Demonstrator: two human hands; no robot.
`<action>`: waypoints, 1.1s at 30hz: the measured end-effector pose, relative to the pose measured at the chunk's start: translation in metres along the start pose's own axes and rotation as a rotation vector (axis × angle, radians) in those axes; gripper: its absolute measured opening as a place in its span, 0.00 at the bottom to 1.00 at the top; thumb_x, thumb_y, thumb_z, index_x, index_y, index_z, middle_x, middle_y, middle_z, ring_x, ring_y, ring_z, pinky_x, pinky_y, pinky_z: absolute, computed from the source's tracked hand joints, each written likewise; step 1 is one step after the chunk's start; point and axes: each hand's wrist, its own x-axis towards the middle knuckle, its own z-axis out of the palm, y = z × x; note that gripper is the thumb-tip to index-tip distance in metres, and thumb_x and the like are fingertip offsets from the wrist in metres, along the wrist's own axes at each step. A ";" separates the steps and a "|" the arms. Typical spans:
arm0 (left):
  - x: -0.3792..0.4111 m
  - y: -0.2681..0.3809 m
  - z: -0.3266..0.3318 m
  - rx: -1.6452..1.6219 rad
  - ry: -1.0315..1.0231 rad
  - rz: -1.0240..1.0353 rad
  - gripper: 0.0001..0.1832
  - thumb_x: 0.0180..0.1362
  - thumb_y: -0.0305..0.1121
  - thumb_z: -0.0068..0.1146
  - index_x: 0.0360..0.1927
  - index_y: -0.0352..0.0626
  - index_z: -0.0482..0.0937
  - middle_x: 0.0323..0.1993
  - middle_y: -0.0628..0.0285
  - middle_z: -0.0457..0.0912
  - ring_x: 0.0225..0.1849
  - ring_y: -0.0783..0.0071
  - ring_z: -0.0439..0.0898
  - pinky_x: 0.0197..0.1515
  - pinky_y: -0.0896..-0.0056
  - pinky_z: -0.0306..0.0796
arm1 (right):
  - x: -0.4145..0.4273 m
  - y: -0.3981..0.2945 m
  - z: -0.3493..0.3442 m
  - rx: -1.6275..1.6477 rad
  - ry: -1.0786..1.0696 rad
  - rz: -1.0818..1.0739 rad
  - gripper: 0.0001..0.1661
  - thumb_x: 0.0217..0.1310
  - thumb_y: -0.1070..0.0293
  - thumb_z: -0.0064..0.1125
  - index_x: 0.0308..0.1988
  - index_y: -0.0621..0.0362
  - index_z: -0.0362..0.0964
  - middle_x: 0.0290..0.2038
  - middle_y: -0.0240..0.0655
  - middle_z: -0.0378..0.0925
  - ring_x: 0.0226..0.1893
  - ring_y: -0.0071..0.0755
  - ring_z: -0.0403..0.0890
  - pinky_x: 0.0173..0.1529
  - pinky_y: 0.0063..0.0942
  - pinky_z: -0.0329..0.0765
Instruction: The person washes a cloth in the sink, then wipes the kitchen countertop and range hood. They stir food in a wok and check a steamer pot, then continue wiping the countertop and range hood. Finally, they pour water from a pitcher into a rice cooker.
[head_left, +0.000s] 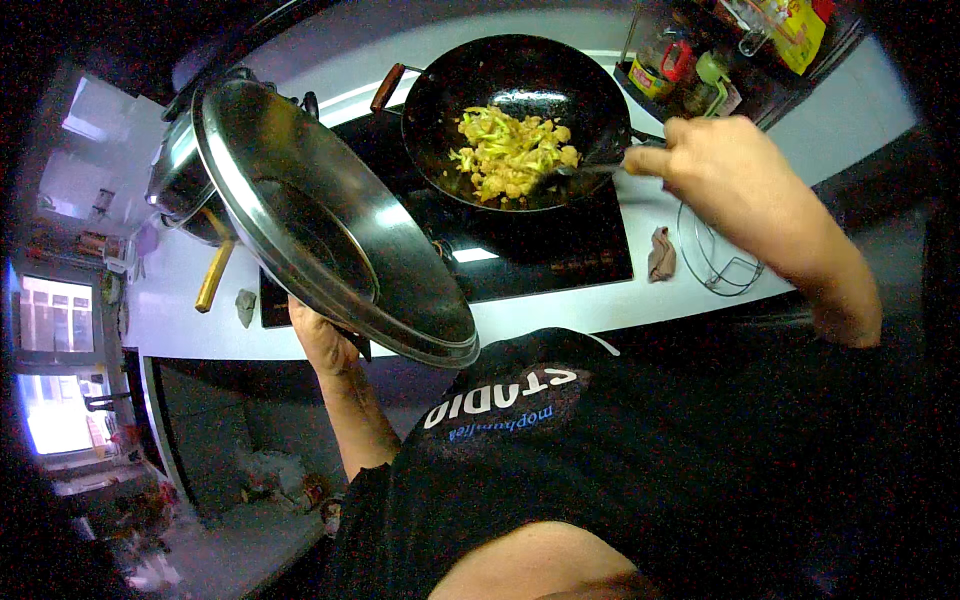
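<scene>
A large domed wok lid (405, 247), metal with a glass centre, is tilted up in my left hand (322, 337), which grips it from beneath; the lid hides most of the fingers. My right hand (697, 150) is closed around the handle of a spatula (596, 169), slightly blurred. The dark end of the spatula reaches into the right side of the pile of yellowish cauliflower pieces (510, 150). They lie in the bottom of a black wok (540, 71), which has a wooden side handle (387, 87) at its left.
The wok stands on a black glass cooktop (540, 259). A steel pot (176, 172) is left, behind the lid, near a yellow wooden handle (214, 277). A brown cloth (661, 256) and wire rack (712, 259) lie right. Bottles (660, 67) stand at the back right.
</scene>
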 end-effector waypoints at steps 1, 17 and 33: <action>0.002 0.000 0.004 -0.019 -0.005 -0.010 0.20 0.43 0.17 0.43 0.45 0.36 0.68 0.30 0.59 0.76 0.26 0.69 0.78 0.27 0.73 0.76 | -0.008 -0.009 -0.004 -0.047 -0.063 0.018 0.10 0.44 0.70 0.55 0.33 0.58 0.73 0.26 0.40 0.76 0.29 0.39 0.79 0.30 0.32 0.77; -0.009 0.008 -0.012 0.070 0.024 0.005 0.17 0.49 0.21 0.49 0.45 0.38 0.69 0.35 0.59 0.77 0.33 0.69 0.78 0.35 0.71 0.74 | 0.046 0.076 0.075 0.211 -0.104 0.485 0.14 0.53 0.60 0.48 0.38 0.51 0.74 0.28 0.47 0.76 0.29 0.48 0.78 0.37 0.41 0.74; -0.007 0.009 -0.002 0.110 0.040 0.023 0.18 0.44 0.21 0.47 0.43 0.37 0.69 0.36 0.60 0.77 0.34 0.71 0.77 0.36 0.75 0.72 | 0.067 0.007 0.093 0.291 0.115 0.204 0.17 0.51 0.61 0.52 0.43 0.47 0.70 0.26 0.40 0.75 0.28 0.44 0.77 0.32 0.36 0.74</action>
